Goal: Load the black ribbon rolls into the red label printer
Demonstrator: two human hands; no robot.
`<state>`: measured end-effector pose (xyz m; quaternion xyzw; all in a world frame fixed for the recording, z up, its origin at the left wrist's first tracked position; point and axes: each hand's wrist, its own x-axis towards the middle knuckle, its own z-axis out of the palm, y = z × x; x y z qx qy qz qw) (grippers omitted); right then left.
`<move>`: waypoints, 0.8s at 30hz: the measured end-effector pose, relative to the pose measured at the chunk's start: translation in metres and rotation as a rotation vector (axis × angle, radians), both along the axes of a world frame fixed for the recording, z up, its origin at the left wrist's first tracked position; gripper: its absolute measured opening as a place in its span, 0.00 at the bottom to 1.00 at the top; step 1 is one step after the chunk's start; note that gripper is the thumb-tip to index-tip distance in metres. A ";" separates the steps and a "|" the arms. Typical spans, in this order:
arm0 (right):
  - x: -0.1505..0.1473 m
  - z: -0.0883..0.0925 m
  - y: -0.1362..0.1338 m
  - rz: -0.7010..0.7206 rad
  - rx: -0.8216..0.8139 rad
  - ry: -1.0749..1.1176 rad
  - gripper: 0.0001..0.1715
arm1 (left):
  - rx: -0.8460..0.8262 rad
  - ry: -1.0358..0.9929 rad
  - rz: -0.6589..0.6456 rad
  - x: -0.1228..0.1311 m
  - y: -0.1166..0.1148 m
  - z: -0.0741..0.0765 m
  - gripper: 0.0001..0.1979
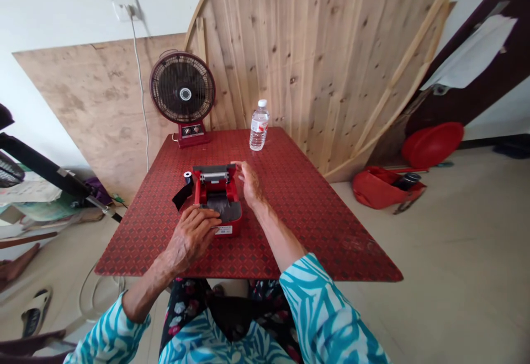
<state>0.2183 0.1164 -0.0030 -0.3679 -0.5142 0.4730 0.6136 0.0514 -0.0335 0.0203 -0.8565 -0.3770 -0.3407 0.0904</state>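
A small red machine with grey parts, which looks like a label printer [236, 227], sits on the table with its top raised and its inside exposed. A white label is stuck on its front. My left hand [192, 237] grips the printer's near left part, its fingers bent over the grey front cover [230, 211]; the thumb is hidden. At the far right corner, my right hand [250, 184] is closed on the raised grey lid [211, 169]. Left of the printer, a small black ribbon roll [185, 191] with a white core stands with its loose end trailing.
The red patterned table [306, 215] holds a fan [183, 90] at the back left and a clear water bottle [259, 126] behind the printer. Wooden boards [290, 49] lean on the wall. A red bag [370, 190] and red basin [434, 143] are on the right.
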 end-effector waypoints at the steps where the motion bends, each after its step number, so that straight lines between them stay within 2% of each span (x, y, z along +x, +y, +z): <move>1: 0.003 -0.003 -0.009 -0.032 0.031 -0.024 0.29 | -0.007 0.000 0.000 0.000 0.000 -0.001 0.07; 4: 0.010 -0.014 -0.035 -0.066 0.033 -0.072 0.21 | -0.029 -0.002 0.002 0.000 -0.002 -0.003 0.08; 7: 0.008 -0.021 -0.050 -0.048 -0.039 0.022 0.13 | -0.062 -0.008 -0.016 -0.003 -0.001 -0.001 0.07; 10: 0.004 -0.023 -0.054 0.023 -0.132 0.138 0.19 | -0.105 -0.055 0.000 -0.012 0.005 0.004 0.11; 12: 0.003 -0.022 -0.053 0.060 -0.165 0.170 0.22 | -0.131 -0.081 0.087 -0.021 0.011 0.006 0.17; 15: 0.005 -0.022 -0.052 0.075 -0.167 0.149 0.22 | -0.164 -0.050 0.199 -0.030 0.019 0.004 0.21; 19: 0.008 -0.025 -0.052 0.081 -0.133 0.088 0.23 | -0.199 -0.040 0.236 -0.030 0.021 -0.003 0.23; 22: 0.008 -0.033 -0.053 0.054 -0.110 0.059 0.22 | -0.300 -0.181 0.197 -0.030 0.022 -0.008 0.22; 24: 0.008 -0.043 -0.055 0.038 -0.135 0.067 0.23 | -0.440 -0.415 0.162 -0.032 0.022 -0.011 0.23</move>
